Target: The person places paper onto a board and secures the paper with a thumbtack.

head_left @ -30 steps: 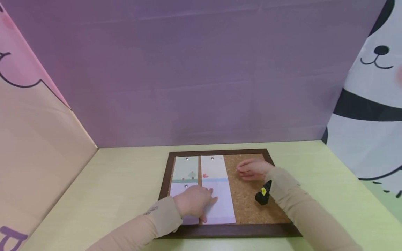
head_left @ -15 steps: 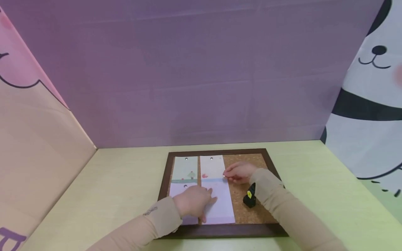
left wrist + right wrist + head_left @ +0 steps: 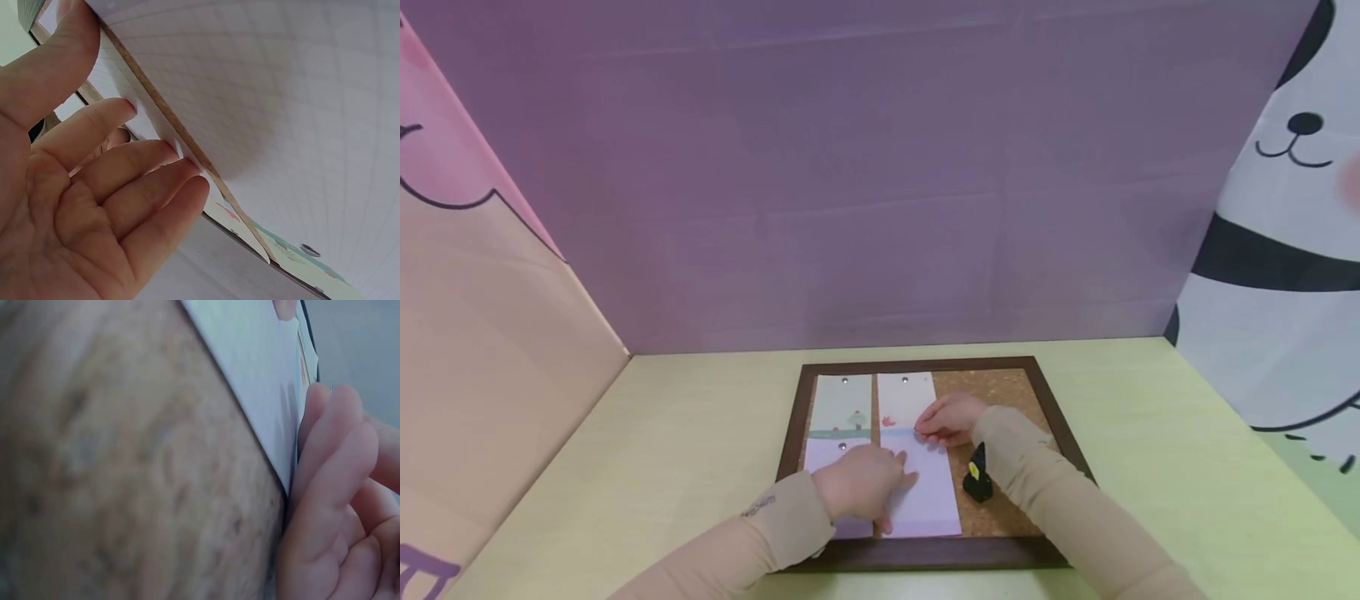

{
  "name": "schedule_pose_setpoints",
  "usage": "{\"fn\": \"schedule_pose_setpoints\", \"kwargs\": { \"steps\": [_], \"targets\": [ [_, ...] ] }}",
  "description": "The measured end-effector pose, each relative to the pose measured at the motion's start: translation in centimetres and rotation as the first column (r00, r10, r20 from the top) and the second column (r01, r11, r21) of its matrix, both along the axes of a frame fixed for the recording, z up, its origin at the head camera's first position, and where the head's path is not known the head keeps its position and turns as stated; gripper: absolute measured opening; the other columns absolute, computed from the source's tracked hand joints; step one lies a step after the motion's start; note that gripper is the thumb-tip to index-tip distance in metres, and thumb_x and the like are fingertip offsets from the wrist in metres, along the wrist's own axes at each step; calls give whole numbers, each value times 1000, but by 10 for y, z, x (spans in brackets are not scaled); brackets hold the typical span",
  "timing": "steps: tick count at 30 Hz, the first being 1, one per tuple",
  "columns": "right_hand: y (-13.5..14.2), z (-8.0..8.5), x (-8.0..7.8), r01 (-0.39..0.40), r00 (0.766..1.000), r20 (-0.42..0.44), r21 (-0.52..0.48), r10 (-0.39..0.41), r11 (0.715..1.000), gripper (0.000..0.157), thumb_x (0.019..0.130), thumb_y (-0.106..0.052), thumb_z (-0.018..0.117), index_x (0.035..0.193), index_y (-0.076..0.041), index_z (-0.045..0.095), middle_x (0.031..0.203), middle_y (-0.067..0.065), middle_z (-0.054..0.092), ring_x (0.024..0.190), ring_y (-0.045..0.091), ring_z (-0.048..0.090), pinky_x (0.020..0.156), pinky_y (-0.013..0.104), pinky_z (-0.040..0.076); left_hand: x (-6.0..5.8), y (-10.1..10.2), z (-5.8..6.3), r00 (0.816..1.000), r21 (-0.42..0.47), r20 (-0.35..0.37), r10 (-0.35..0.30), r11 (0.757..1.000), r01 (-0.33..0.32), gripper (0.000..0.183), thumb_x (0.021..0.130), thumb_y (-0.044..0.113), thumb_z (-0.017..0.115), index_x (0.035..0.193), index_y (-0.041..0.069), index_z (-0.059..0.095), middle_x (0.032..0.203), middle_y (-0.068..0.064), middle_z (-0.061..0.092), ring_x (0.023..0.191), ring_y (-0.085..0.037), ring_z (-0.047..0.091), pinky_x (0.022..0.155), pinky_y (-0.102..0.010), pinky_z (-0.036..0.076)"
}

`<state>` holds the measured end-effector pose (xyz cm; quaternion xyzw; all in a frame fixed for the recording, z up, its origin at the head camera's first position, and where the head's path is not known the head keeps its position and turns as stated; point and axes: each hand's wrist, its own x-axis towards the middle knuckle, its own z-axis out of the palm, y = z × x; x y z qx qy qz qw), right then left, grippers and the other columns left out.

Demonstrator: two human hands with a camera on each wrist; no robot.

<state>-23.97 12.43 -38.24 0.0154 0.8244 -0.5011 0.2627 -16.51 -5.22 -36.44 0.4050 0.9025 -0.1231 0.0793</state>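
My left hand (image 3: 861,482) rests on the papers with its fingers spread, touching the right-hand sheet (image 3: 925,492). In the left wrist view its fingertips (image 3: 199,187) press along the sheet's edge. Above that sheet's top edge lies a paper with a small red drawing (image 3: 906,402). My right hand (image 3: 951,418) pinches a small silver thumbtack, now mostly hidden by the fingers, at the top of the right-hand sheet. The right wrist view shows its fingers (image 3: 340,462) close together beside the paper edge. All papers lie on a framed corkboard (image 3: 992,512).
A paper with a tree drawing (image 3: 842,404) is tacked at the upper left, and a plain sheet (image 3: 823,452) overlaps it below. Silver thumbtacks (image 3: 905,380) hold the tops. The board lies on a pale table (image 3: 700,442) before a purple backdrop (image 3: 880,208).
My right hand has moved left and slightly down from over the bare cork to the right-hand sheet's top edge, bringing the thumbtack. The left hand has stayed in place.
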Motion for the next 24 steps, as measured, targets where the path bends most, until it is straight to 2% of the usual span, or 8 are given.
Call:
{"fn": "schedule_pose_setpoints", "kwargs": {
  "steps": [8, 24],
  "targets": [
    [-8, 5, 4, -37, 998, -48, 118, 43, 992, 15, 88, -7, 63, 98, 2, 71, 66, -4, 66, 52, 1, 52, 49, 12, 41, 0, 0, 0, 1000, -1, 2, -6, 1000, 6, 79, 62, 49, 79, 133, 24, 54, 133, -9, 57, 106, -22, 63, 91, -31, 50],
    [-18, 10, 9, -5, 992, -126, 209, 32, 978, 10, 85, -3, 66, 90, 3, 72, 60, -5, 62, 51, 2, 51, 48, 13, 41, -1, 0, -2, 1000, -2, 2, -16, 1000, 17, 79, 62, 48, 78, 134, 25, 54, 133, -9, 57, 104, -21, 63, 90, -29, 50]
  ]
}}
